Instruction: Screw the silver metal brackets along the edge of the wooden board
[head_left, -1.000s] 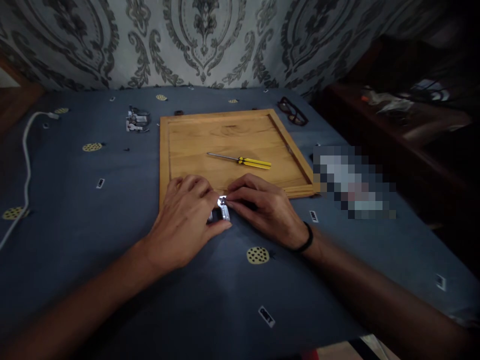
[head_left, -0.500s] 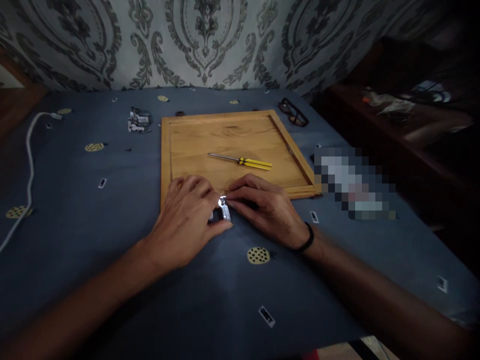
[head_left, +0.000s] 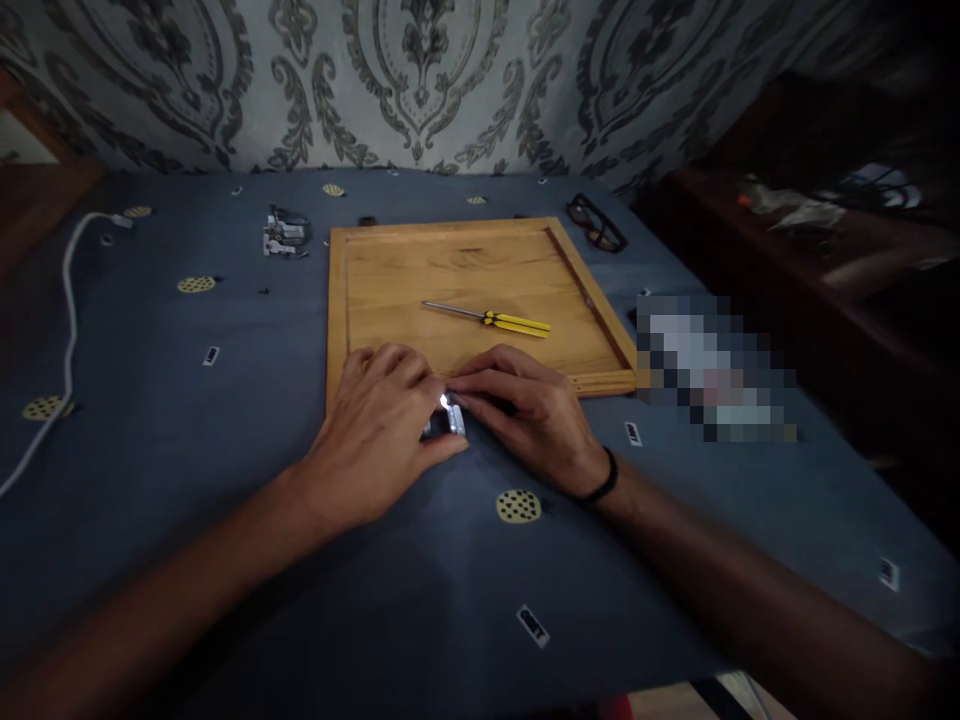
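A small shiny metal hinge point(head_left: 456, 417) is at the near edge of a framed wooden panel point(head_left: 450, 270). My left hand point(head_left: 379, 425) grips it, thumb below and fingers above, covering part of it. My right hand point(head_left: 529, 415) pinches at the upper end of the hinge; whatever lies between those fingertips is too small to make out. On the panel, beyond both hands, lies a screwdriver point(head_left: 517, 323) with a yellow handle, its tip pointing left.
More metal hinges point(head_left: 285, 233) and a small dark screw point(head_left: 263, 291) lie left of the panel. Glasses point(head_left: 596, 223) are at the back right, and a blurred-out object point(head_left: 712, 370) is on the right. A white cable point(head_left: 69, 330) runs along the left.
The whole view has shifted slightly, so things appear a little further right. My right fingertips now cover more of the hinge's upper end. Both hands otherwise keep their places.
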